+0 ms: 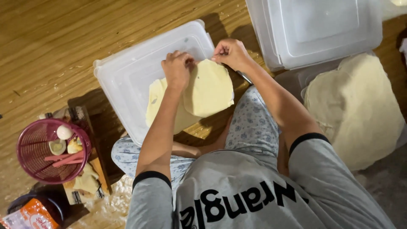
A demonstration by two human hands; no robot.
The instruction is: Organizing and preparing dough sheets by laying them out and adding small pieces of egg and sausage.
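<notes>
A person sits on a wooden floor (63, 38), seen from above, knees drawn in beneath a grey shirt. Both hands meet at the far edge of a thin, pale yellow dough sheet (210, 91), which lies on an upturned clear plastic lid (127, 72) set on the floor in front of them. The left hand (177, 68) has its fingers curled narrow, pinching the sheet's top edge; the right hand (229, 53) pinches the same edge just beside it, near the lid's far right corner, fingers closed on the dough. The grip at two close points looks suited to peeling or lifting the soft sheet without tearing it. A second sheet seems to lie partly underneath, toward the lid's near edge. To the right, a stack of similar round dough sheets (354, 106) rests within easy reach, with another clear plastic container (322, 29) beyond it. To the left, on a low wooden stand, a pink mesh basket (38, 148) holds small cups and pink utensils, kept well apart from the dough.
</notes>
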